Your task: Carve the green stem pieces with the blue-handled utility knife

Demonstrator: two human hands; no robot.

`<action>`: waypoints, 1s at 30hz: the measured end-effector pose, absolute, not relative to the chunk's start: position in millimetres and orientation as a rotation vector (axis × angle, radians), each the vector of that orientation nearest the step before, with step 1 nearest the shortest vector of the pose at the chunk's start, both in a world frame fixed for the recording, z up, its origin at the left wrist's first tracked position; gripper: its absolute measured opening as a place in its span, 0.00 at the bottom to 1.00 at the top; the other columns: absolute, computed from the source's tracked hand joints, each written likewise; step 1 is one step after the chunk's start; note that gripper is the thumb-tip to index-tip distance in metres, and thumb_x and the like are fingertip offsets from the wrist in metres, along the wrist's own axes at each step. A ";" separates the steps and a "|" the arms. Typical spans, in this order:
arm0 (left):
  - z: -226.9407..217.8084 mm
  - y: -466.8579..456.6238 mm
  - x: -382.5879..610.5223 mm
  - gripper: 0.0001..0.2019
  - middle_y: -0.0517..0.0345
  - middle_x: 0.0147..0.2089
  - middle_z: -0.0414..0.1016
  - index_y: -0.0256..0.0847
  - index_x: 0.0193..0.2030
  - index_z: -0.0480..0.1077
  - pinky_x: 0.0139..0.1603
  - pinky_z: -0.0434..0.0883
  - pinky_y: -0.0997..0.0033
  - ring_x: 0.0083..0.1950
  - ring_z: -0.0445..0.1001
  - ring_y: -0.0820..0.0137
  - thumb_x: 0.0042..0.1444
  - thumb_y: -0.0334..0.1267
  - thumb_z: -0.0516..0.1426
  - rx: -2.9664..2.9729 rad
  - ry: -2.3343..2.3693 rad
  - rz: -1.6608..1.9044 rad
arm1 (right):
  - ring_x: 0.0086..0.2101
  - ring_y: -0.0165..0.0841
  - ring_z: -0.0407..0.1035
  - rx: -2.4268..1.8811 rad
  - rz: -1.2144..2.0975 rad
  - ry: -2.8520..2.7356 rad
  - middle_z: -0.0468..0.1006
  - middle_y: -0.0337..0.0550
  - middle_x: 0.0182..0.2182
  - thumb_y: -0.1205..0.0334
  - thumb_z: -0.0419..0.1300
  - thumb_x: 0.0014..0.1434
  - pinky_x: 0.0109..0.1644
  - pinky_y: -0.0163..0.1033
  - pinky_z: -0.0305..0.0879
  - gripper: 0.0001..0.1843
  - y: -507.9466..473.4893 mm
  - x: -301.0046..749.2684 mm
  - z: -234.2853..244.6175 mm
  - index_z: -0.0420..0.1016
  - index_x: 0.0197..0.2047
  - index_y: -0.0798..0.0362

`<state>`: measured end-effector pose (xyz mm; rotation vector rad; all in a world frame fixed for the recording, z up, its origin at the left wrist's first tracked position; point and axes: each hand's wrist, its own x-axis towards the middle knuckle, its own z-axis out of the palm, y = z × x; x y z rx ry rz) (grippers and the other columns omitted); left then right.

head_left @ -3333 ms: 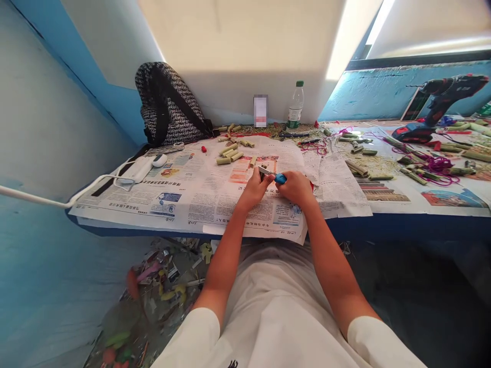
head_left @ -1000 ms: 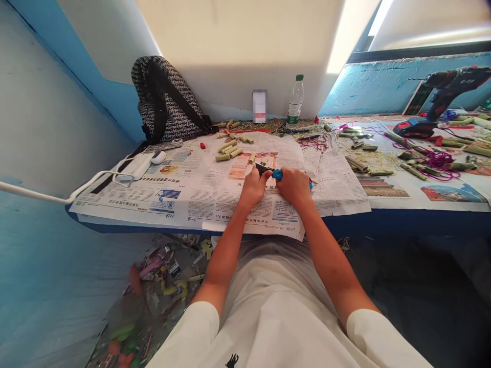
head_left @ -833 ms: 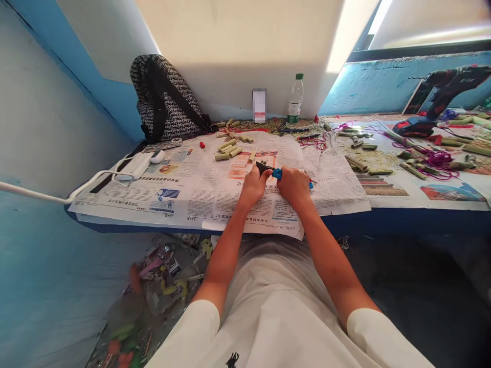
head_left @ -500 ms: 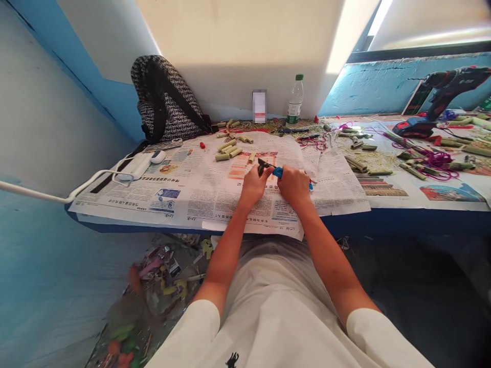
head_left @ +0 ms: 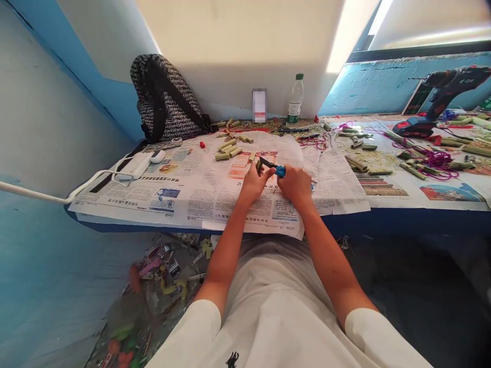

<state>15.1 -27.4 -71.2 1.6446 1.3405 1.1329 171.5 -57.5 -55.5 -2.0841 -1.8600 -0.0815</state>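
Observation:
In the head view, my left hand (head_left: pixel 253 185) is closed around a short green bamboo piece (head_left: pixel 259 166), which its fingers largely cover. My right hand (head_left: pixel 295 185) grips the blue handle of a utility knife (head_left: pixel 281 170). The knife's dark blade points left and lies close against the bamboo piece; whether it touches cannot be made out. Just beyond my hands, several pale peeled bamboo pieces (head_left: pixel 229 149) lie on newspaper (head_left: pixel 180 197) spread over the table.
Along the back stand a patterned backpack (head_left: pixel 169 99), a phone (head_left: pixel 260 106) and a plastic bottle (head_left: pixel 294 105). To the right are a power drill (head_left: pixel 441 97), more green bamboo pieces (head_left: pixel 355 162) and purple string (head_left: pixel 437 157). A white power strip (head_left: pixel 136 166) lies left.
The knife blade has turned, its tip now tilting up and away from me. My right hand has shifted slightly, and more of the bamboo piece shows in my left hand.

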 end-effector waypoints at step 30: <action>-67.8 -28.2 10.4 0.28 0.63 0.31 0.62 0.43 0.33 0.64 0.35 0.60 0.67 0.32 0.61 0.72 0.55 0.64 0.70 1.665 1.168 1.119 | 0.45 0.50 0.81 -2.101 -0.038 -1.919 0.87 0.60 0.44 0.58 0.57 0.69 0.45 0.44 0.67 0.17 -58.4 170.6 -53.6 0.86 0.49 0.53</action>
